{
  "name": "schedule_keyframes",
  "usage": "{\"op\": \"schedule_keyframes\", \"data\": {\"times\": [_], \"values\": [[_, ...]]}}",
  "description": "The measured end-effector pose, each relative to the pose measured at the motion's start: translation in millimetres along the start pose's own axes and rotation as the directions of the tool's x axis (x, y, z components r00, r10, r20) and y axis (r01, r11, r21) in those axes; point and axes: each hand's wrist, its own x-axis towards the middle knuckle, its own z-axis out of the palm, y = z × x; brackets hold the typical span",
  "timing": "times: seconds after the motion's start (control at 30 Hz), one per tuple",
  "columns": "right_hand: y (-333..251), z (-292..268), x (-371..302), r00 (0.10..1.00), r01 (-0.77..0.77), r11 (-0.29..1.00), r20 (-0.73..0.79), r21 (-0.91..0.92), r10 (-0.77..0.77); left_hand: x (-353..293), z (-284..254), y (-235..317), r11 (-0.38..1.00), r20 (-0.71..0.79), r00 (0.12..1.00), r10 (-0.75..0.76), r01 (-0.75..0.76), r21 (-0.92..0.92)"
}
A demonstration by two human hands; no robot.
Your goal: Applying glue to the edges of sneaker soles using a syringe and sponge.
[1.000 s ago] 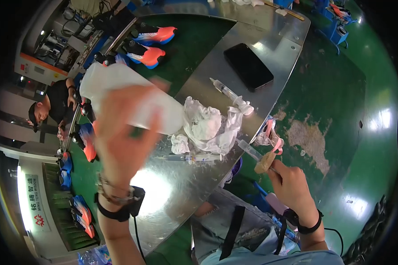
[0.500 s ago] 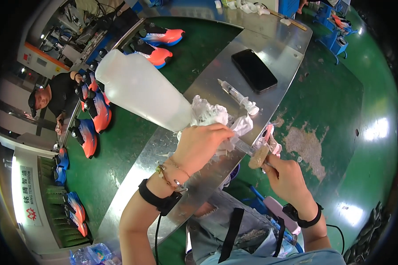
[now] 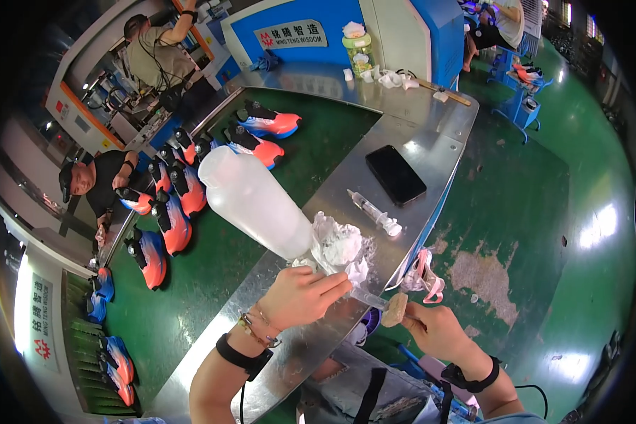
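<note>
My left hand (image 3: pixel 300 297) is closed, fingers together, at the near end of a clear plastic tube (image 3: pixel 367 297). What its fingertips pinch is hidden. A rough tan lump (image 3: pixel 394 309) is at the tube's other end, and my right hand (image 3: pixel 438 331) grips behind it with thumb and fingers. Just beyond my left hand lies a heap of crumpled white tissue (image 3: pixel 339 244) on the metal edge strip. A frosted white bottle (image 3: pixel 254 201) lies on its side against it. Beyond them is a clear syringe (image 3: pixel 374 212).
A black phone (image 3: pixel 396 175) lies on the metal strip past the syringe. Orange-and-blue shoes (image 3: pixel 169 220) stand along the green belt at left, where another person (image 3: pixel 95 184) handles one. Pink-and-white straps (image 3: pixel 424 275) hang by the table's right edge.
The view has tilted up, so the scene sits lower in the picture. My left fingers have drawn back from the white tissue; my right hand still grips by the tan lump.
</note>
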Motion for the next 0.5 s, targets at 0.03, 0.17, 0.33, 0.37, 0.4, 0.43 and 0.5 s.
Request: {"op": "schedule_keyframes", "data": {"times": [0.03,0.17,0.33,0.37,0.4,0.43,0.5], "values": [[-1.5,1.6,-0.7,0.999,0.021,0.998,-0.034,-0.055,-0.023,-0.6,-1.4,0.0,1.000,0.006,1.000,0.009,-0.009,0.016],[1.8,8.1,-3.9,0.981,0.106,0.935,-0.118,-0.339,-0.154,-1.2,0.5,0.5,0.999,-0.013,1.000,0.028,-0.028,0.015],[-5.5,9.6,-13.4,0.959,0.183,0.724,-0.041,-0.665,-0.279,-12.1,-5.8,8.5,0.999,0.001,1.000,0.022,-0.022,0.043],[-5.0,9.3,-18.6,0.954,0.177,0.697,-0.052,-0.695,-0.294,-10.7,-2.1,7.9,0.996,-0.029,0.998,0.056,-0.054,0.067],[-4.5,11.5,-23.3,0.949,0.182,0.675,-0.051,-0.715,-0.311,-14.7,3.4,6.9,0.998,-0.029,0.999,0.027,-0.026,0.051],[-8.9,8.1,-27.9,0.964,0.159,0.673,-0.034,-0.722,-0.265,-17.1,6.9,5.9,1.000,-0.028,1.000,-0.005,0.006,0.030],[-21.0,-2.4,-40.0,0.977,0.100,0.706,-0.064,-0.701,-0.202,-25.6,2.8,-0.2,0.995,-0.049,0.994,-0.099,0.098,-0.016]]}}
